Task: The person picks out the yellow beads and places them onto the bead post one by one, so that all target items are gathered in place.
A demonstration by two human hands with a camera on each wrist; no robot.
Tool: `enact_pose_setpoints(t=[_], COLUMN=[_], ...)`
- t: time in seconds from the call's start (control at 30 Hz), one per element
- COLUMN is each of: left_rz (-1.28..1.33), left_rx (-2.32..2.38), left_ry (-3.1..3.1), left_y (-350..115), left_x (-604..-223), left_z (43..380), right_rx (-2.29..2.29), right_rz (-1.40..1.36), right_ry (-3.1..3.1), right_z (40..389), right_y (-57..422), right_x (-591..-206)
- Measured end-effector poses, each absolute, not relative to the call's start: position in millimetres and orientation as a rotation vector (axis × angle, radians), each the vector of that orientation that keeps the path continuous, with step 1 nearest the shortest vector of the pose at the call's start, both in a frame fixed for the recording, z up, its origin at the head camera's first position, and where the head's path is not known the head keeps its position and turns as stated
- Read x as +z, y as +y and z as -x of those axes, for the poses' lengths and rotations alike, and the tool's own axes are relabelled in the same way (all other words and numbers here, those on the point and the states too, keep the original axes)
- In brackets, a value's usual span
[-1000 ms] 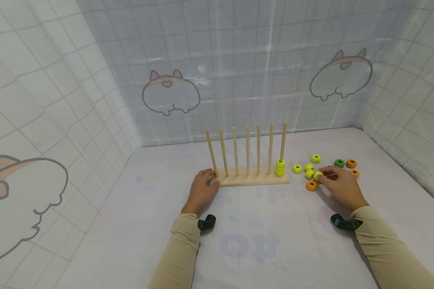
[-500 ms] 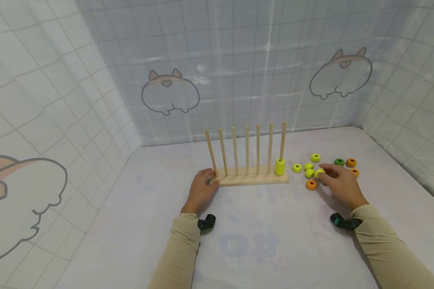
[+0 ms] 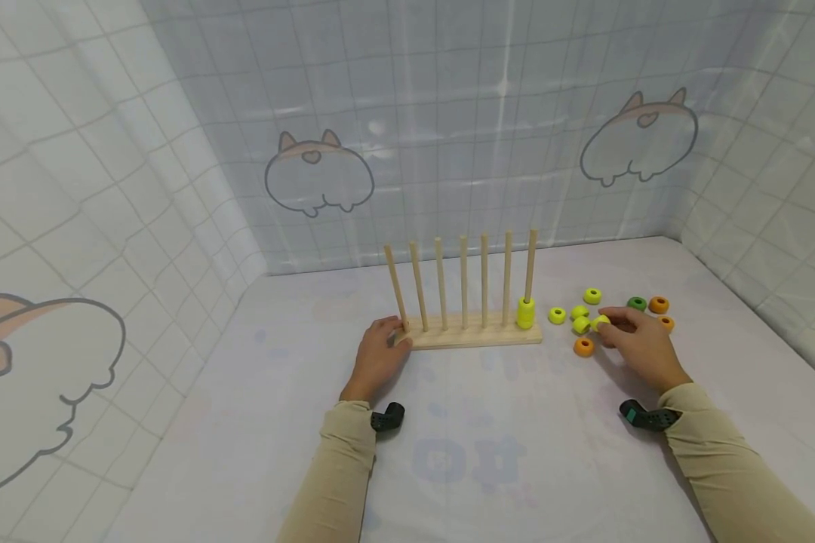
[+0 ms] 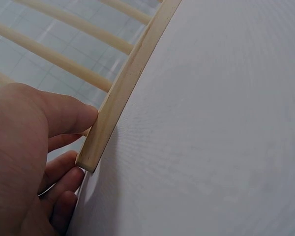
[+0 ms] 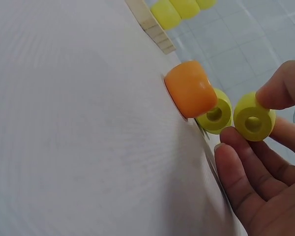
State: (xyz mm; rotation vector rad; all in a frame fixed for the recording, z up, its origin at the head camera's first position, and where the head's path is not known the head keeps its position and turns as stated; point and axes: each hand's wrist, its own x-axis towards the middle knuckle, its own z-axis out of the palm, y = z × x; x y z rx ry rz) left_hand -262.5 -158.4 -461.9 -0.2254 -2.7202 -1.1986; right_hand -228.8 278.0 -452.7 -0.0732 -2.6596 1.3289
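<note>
My left hand (image 3: 380, 358) grips the left end of a wooden peg rack (image 3: 472, 341), thumb on the front face of its base (image 4: 120, 88) and fingers behind. Several upright pegs rise from the base. The rightmost peg bears a stack of yellow beads (image 3: 526, 314). To the right of the rack, my right hand (image 3: 641, 348) pinches a yellow bead (image 5: 254, 118) between thumb and fingers, its hole facing the wrist camera. Close beside it lie another yellow bead (image 5: 217, 118) and an orange bead (image 5: 191, 89).
Further loose yellow beads (image 3: 557, 316) lie between rack and right hand, one (image 3: 592, 296) farther back. A green bead (image 3: 637, 304) and orange beads (image 3: 659, 305) sit beyond the right hand. A tiled-pattern sheet (image 3: 407, 151) walls the table at the back and sides.
My right hand has shifted the pinched yellow bead very slightly up and right in the head view. A blue bead glimpsed by its fingers earlier is now hidden. My left hand stays put.
</note>
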Motion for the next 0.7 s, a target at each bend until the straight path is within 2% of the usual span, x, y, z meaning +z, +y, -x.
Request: enact_pose_setpoints(t=[0.7], left_rz=[0.227], left_rx=[-1.202], left_ry=[-2.73], left_y=[-159.1], left_x=[-463.1], left_z=[264.3], right_rx=[1.418], right_rz=[0.061], right_ry=[-2.599], right_z=[228.7], right_y=[274.4], right_x=[-453.0])
